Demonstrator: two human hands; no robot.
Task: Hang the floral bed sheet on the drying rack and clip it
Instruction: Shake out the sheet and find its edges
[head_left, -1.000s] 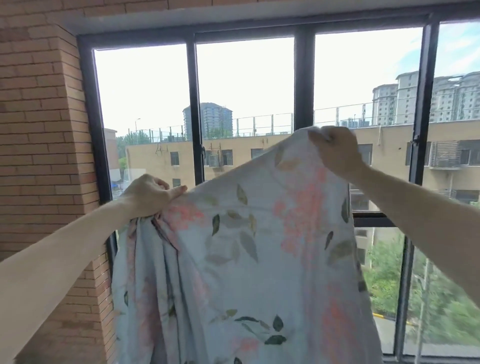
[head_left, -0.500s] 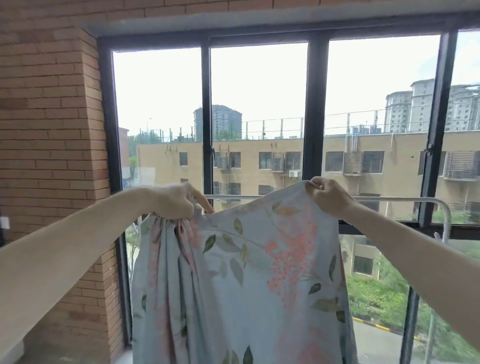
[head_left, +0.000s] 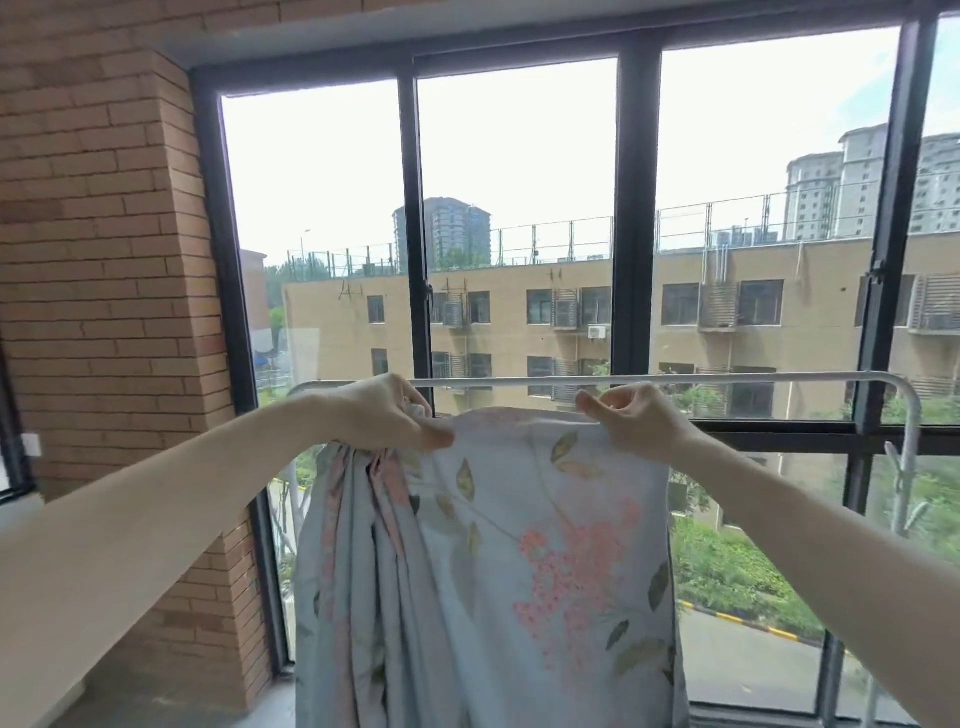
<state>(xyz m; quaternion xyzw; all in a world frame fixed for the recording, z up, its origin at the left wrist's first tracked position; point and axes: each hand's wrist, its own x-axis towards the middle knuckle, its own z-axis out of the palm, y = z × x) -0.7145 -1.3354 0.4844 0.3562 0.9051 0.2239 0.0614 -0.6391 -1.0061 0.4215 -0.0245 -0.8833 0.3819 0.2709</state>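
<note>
Your left hand and right hand pinch the sheet's top edge just below the white rack bar, with the window behind it.

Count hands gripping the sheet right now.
2. Left hand holds a bunched part of the floral sheet at its top left; right hand pinches the top edge, just below the rack bar.

bed sheet hangs centre, in front of drying rack top bar | left hand at sheet's upper left corner, right hand at upper right | window behind rack | brick wall to the left
</note>
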